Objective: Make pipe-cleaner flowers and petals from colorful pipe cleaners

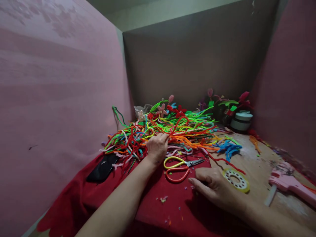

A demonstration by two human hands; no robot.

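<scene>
My left hand (157,148) reaches to the front of a big heap of coloured pipe cleaners (195,126), its fingers closed round a red pipe cleaner (178,124) that rises to the upper right. My right hand (214,184) is over the red cloth (158,205), fingers curled in and thumb held apart from them, with nothing seen between. Between the hands lie scissors (184,166) with one yellow and one red handle, blades pointing right. A yellow ring-shaped spool (236,180) sits just beyond my right wrist.
A black phone (102,168) lies left of the heap. Blue pipe cleaner pieces (229,149) are at its right. A pink glue gun (291,182) rests at far right, a lidded pale jar (241,120) at the back. Pink walls stand on both sides.
</scene>
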